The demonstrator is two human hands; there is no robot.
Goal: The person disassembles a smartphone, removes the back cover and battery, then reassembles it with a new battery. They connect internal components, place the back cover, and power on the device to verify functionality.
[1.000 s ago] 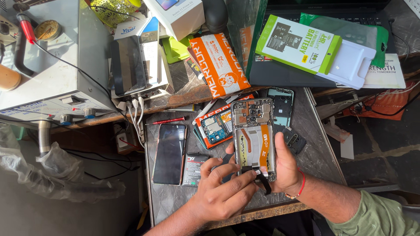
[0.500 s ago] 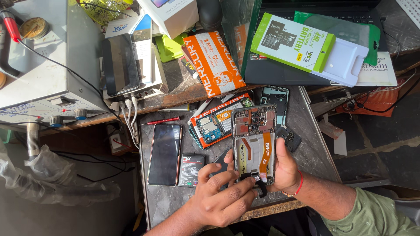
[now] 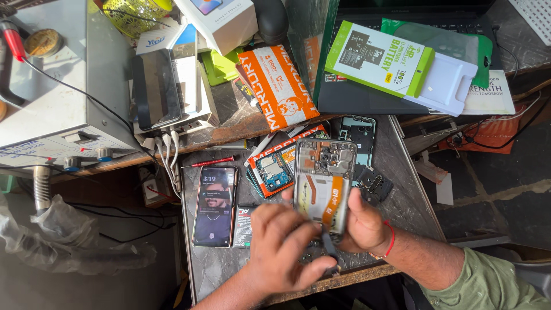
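**Q:** State of the two hands, nearest the camera first?

**A:** The left hand (image 3: 287, 250) is curled narrow around a thin dark tool (image 3: 330, 252). The tool tip sits at the lower end of the opened phone (image 3: 322, 183). The right hand (image 3: 364, 227) grips that phone along its right edge, with the thumb on its face. The phone is held just above the front of the grey surface (image 3: 404, 172), back cover off, with an orange strip and the camera block showing.

**Q:** What has changed in the last second?

**A:** Two items. The left hand has moved further over the phone's lower end, so it now hides the bottom section. The second phone (image 3: 215, 206), lying flat on the surface to the left, had a dark screen; it is now lit.

**Q:** What does that mean for the work?

**A:** Judgement only: work on the lower end of the opened phone continues, with the grip unchanged. The lit screen appears incidental, as neither hand touches that phone.

**Q:** Items further back?

**A:** A unit with a blue circuit board (image 3: 274, 171) lies just behind the hands, and a red screwdriver (image 3: 209, 162) lies beside it. A teal phone frame (image 3: 359, 135) is partly hidden behind the opened phone. On the raised shelf beyond are an orange packet (image 3: 281, 86) and a green battery box (image 3: 379, 57).
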